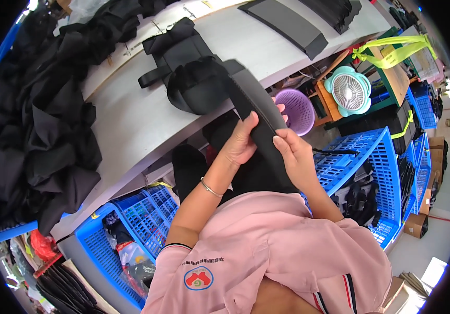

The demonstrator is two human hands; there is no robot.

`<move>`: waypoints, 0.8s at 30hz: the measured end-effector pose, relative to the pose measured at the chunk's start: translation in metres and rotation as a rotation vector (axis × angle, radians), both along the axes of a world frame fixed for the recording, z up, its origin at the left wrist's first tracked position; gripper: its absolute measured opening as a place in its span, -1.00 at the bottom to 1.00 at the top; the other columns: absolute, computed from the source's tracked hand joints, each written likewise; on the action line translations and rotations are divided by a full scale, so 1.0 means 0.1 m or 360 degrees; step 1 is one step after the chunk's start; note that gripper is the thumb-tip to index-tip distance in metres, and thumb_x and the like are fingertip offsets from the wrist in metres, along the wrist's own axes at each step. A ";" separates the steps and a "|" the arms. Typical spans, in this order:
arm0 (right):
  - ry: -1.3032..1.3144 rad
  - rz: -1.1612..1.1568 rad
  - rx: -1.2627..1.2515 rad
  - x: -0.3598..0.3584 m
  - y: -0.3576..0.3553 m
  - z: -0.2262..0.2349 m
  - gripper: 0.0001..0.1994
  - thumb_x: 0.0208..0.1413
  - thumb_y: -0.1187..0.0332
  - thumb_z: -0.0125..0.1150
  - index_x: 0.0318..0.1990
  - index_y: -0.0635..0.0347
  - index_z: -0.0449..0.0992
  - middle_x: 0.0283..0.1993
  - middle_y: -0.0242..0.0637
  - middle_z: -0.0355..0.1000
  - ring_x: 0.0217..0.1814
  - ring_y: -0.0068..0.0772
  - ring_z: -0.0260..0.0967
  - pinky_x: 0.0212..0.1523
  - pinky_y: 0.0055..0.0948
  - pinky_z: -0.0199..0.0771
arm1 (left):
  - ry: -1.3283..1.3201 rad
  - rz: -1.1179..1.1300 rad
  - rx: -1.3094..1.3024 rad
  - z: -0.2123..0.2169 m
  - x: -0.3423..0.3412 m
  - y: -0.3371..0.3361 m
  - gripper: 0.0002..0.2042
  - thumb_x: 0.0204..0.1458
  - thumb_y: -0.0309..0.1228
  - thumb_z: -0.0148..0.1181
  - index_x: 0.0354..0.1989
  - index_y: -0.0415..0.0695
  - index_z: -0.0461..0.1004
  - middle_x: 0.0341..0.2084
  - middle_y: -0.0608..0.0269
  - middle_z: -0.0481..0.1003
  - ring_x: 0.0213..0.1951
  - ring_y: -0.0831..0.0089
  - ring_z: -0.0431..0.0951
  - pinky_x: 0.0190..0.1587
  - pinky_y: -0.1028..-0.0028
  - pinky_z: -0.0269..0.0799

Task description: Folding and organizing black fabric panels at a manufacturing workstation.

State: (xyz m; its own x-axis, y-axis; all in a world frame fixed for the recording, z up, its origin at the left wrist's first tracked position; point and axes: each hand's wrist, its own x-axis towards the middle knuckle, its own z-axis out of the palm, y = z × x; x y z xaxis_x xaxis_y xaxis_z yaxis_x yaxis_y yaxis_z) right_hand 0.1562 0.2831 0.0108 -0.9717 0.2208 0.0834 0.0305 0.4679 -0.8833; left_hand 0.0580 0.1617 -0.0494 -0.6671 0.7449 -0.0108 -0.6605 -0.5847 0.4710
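Pink shirt fills the near edge. Above it, left hand and right hand pinch a long black foam strip from either side, almost level. Its long axis runs from 5 to 11 o'clock, up to a black pouch on the white table. Palms and the strip's lower end are hidden.

This looks like a sewing workshop — black fabric lies heaped on a long white worktable. Blue plastic crates of parts crowd the floor — beside a small fan.
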 end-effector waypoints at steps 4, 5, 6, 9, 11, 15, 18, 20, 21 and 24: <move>-0.0110 -0.0101 -0.0297 -0.01 -0.03 -0.11 -0.89 0.27 0.44 0.17 -0.16 0.31 0.50 -0.38 -0.51 0.45 -0.33 -0.78 0.31 -0.27 -0.72 0.34 | -0.0173 0.0092 -0.0128 0.04 0.02 -0.13 -0.38 0.10 -0.06 0.30 0.15 -0.34 0.35 0.00 -0.10 0.51 0.11 0.05 0.50 0.25 0.11 0.36; -0.0087 -0.0126 -0.0249 -0.02 -0.06 -0.10 -0.90 0.26 0.46 0.18 -0.16 0.31 0.49 -0.41 -0.50 0.44 -0.34 -0.78 0.31 -0.27 -0.74 0.34 | -0.0180 0.0097 -0.0132 0.06 0.03 -0.16 -0.38 0.10 -0.06 0.30 0.15 -0.34 0.35 0.00 -0.10 0.51 0.11 0.05 0.50 0.25 0.11 0.36; -0.0092 -0.0119 -0.0252 -0.01 -0.09 -0.09 -0.90 0.26 0.46 0.18 -0.16 0.31 0.49 -0.41 -0.50 0.44 -0.34 -0.78 0.31 -0.27 -0.74 0.34 | -0.0156 0.0169 -0.0206 0.10 0.04 -0.19 -0.46 0.10 -0.14 0.30 0.09 -0.34 0.39 -0.09 -0.08 0.55 0.04 0.09 0.54 0.20 0.15 0.42; -0.0019 -0.0148 -0.0168 -0.03 -0.19 -0.05 -0.81 0.22 0.43 0.23 -0.07 0.28 0.47 -0.35 -0.32 0.47 -0.37 -0.66 0.38 -0.32 -0.57 0.39 | -0.0105 0.0303 -0.0370 0.17 0.07 -0.28 -0.58 0.11 -0.27 0.28 0.01 -0.35 0.44 -0.19 -0.04 0.59 -0.08 0.18 0.60 0.10 0.23 0.50; 0.0532 -0.0184 0.0758 -0.09 -0.24 0.03 -0.67 0.22 0.42 0.22 0.09 0.30 0.36 -0.08 -0.16 0.47 -0.14 -0.49 0.46 -0.12 -0.50 0.45 | -0.0086 0.0381 -0.0465 0.25 0.09 -0.35 -0.63 0.12 -0.32 0.25 -0.01 -0.35 0.45 -0.21 -0.03 0.60 -0.11 0.23 0.61 0.06 0.27 0.52; -0.0026 0.0212 -0.0700 -0.05 -0.17 -0.23 -0.41 0.22 0.39 0.21 0.35 0.36 0.16 0.22 -0.15 0.37 0.14 -0.42 0.37 0.15 -0.44 0.36 | 0.0464 0.0390 -0.0880 0.36 0.17 -0.44 -0.63 0.17 -0.31 0.19 0.05 -0.34 0.47 -0.11 0.07 0.58 -0.06 0.33 0.57 0.07 0.37 0.43; -0.0107 0.0347 -0.0692 -0.14 -0.04 -0.19 -0.45 0.24 0.41 0.18 0.34 0.40 0.21 0.22 -0.15 0.38 0.19 -0.44 0.34 0.20 -0.46 0.32 | 0.1059 0.1233 -0.1383 0.41 0.20 -0.62 -0.61 0.16 -0.23 0.21 0.02 -0.30 0.51 0.14 -0.01 0.39 0.15 0.24 0.37 0.17 0.32 0.29; -0.0069 0.0364 -0.0693 -0.17 0.00 -0.18 -0.52 0.25 0.39 0.16 0.28 0.42 0.30 0.18 -0.15 0.42 0.16 -0.46 0.36 0.18 -0.47 0.33 | 0.1398 0.1701 -0.1887 0.47 0.05 -0.83 -0.68 0.13 -0.23 0.21 -0.07 -0.21 0.58 0.21 -0.06 0.30 0.17 0.11 0.29 0.15 0.26 0.30; -0.0068 0.0360 -0.0697 -0.21 0.02 -0.23 -0.52 0.25 0.39 0.16 0.28 0.42 0.30 0.18 -0.15 0.42 0.16 -0.46 0.36 0.18 -0.47 0.33 | 0.1508 0.1834 -0.2249 0.48 -0.08 -0.93 -0.71 0.13 -0.24 0.21 -0.09 -0.16 0.61 0.22 -0.05 0.29 0.17 0.06 0.27 0.14 0.26 0.30; -0.0143 0.0427 -0.0495 -0.29 0.02 -0.32 -0.54 0.24 0.38 0.17 0.26 0.37 0.33 0.15 -0.13 0.47 0.17 -0.48 0.38 0.18 -0.48 0.33 | 0.1600 0.1896 -0.2454 0.36 -0.54 -1.18 -0.78 0.12 -0.31 0.21 -0.12 -0.08 0.65 0.18 0.02 0.37 0.14 0.04 0.31 0.16 0.26 0.29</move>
